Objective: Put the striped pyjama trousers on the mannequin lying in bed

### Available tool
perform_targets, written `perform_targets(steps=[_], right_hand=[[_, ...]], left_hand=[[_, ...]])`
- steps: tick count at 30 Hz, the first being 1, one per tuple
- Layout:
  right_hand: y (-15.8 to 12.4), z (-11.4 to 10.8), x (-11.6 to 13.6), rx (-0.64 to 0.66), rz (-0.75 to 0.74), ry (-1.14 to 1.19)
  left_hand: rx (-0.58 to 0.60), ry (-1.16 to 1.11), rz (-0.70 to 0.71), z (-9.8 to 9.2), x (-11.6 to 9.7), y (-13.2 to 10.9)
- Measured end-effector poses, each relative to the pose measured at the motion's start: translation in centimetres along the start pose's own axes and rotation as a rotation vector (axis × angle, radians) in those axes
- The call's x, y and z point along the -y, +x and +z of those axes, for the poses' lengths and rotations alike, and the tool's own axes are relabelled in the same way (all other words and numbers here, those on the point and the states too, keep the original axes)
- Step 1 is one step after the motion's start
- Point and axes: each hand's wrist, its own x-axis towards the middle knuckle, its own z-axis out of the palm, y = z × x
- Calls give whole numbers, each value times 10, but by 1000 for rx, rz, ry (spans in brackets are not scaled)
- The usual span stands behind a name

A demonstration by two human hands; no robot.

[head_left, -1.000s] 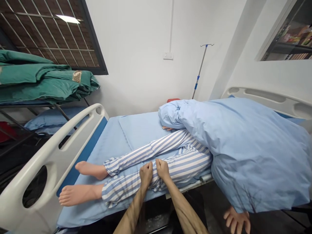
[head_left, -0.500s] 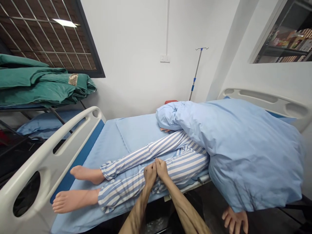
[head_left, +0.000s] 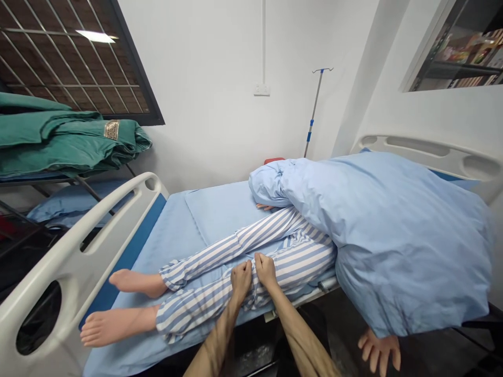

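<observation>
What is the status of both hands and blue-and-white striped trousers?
Left hand, right hand: fisted, slightly apart, over nearer leg of striped trousers. Grip on cloth: unclear. Puffy light-blue fabric quilt covers trousers' top, away from both hands.

The bed (head_left: 168,214) is bounded at left by the footboard (head_left: 73,283) and at right by the headboard (head_left: 457,157). Along it the trousers (head_left: 304,264) are laid, with both feet (head_left: 118,325) pointed toward the footboard. The upper half is covered by the quilt (head_left: 408,235), from whose near edge a manikin's hand (head_left: 379,352) is hung. Over the nearer trouser leg the left grip (head_left: 241,277) and right grip (head_left: 265,269) are placed side by side, slightly apart. Behind the bed a drip stand (head_left: 314,115) is stood; beyond the footboard, below the window (head_left: 78,57), a cloth bundle (head_left: 70,136) is stacked.
</observation>
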Motion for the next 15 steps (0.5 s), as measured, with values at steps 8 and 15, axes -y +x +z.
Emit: perform_targets(steps=[8,15], right_hand=[[4,-2,-5,-76,85,253],[14,-11,6,-46,124,305]], left_hand=[[-80,-276,-80,32,-24,12],[-107,-154,-127,50,-15,8]])
